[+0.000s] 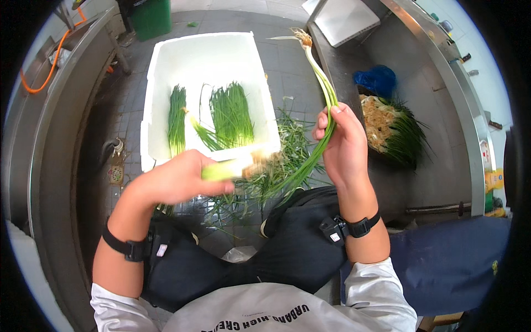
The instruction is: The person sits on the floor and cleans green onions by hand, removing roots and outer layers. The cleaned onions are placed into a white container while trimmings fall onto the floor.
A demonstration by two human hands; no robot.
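Observation:
My left hand, blurred by motion, is closed around a bunch of scallions with its roots pointing right. It hovers over the near rim of a white foam box. To the right, my right hand pinches a few long scallions between thumb and fingers. Their roots point up and away, and the green leaves hang down towards my knees. Inside the box, a narrow bundle of scallions stands left of a wider bundle of green scallions. One loose scallion leans between them.
Scallion trimmings litter the tiled floor beside the box. A pile of rooted scallions and a blue plastic bag lie at right. Metal counters flank both sides. Behind stands a green bin; an orange hose hangs at left.

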